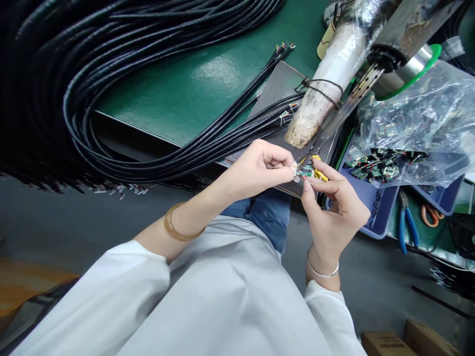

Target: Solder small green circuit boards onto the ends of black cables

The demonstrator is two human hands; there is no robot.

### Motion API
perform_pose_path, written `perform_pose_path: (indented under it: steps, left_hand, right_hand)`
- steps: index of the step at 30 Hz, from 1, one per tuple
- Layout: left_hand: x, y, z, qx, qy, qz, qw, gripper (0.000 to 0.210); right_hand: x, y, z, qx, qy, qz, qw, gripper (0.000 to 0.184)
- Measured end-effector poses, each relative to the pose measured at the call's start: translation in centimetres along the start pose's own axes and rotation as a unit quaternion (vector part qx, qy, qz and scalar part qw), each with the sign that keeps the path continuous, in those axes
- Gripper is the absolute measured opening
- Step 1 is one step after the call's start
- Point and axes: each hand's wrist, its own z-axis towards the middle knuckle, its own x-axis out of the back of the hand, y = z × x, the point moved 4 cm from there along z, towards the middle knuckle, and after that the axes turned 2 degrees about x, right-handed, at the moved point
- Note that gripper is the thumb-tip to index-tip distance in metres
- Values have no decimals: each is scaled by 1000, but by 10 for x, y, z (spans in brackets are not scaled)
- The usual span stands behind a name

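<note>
A small green circuit board [306, 171] sits between my two hands, beneath the tip of a soldering iron [343, 111] mounted above it. My right hand [336, 205] is closed, with the thumb and fingers pinching at the board's right side. A yellow piece [319, 169] shows beside those fingers; its kind is unclear. From the left, my left hand [265, 165] is pinched shut, its fingertips against the board's near end. Something whitish shows at those fingertips, too small to make out. A thin red wire appears near the right thumb.
Black cables [178, 158] loop across the green table [208, 74], their stripped ends on a grey plate [276, 81]. A white-wrapped tube [326, 94] hangs close above my hands. At right are a solder spool [404, 71], a bag of boards [419, 118], a blue tray [382, 217] and pliers [408, 225].
</note>
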Motion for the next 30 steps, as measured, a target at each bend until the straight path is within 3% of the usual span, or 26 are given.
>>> perform_pose_path:
  steps: [5, 13, 16, 22, 27, 30]
  left_hand:
    - [0, 4, 1, 8, -6, -2, 1000, 16]
    - [1, -8, 1, 34, -32, 3, 999, 17]
    - [0, -12, -4, 27, -27, -2, 999, 12]
    - [-3, -18, -23, -19, 68, -77, 995, 10]
    - [-7, -24, -34, 19, 44, -119, 992, 12]
    - [-10, -23, -37, 24, 34, -123, 992, 11]
  right_hand:
    - [1, -4, -1, 10, 5, -14, 1000, 16]
    - [0, -6, -4, 53, -33, -87, 994, 16]
    - [1, -7, -6, 59, -6, -91, 994, 15]
    - [-1, -2, -24, 52, 87, -64, 993, 19]
    - [5, 2, -32, -47, 122, 57, 990, 14]
    - [16, -4, -29, -56, 143, 28, 988, 18]
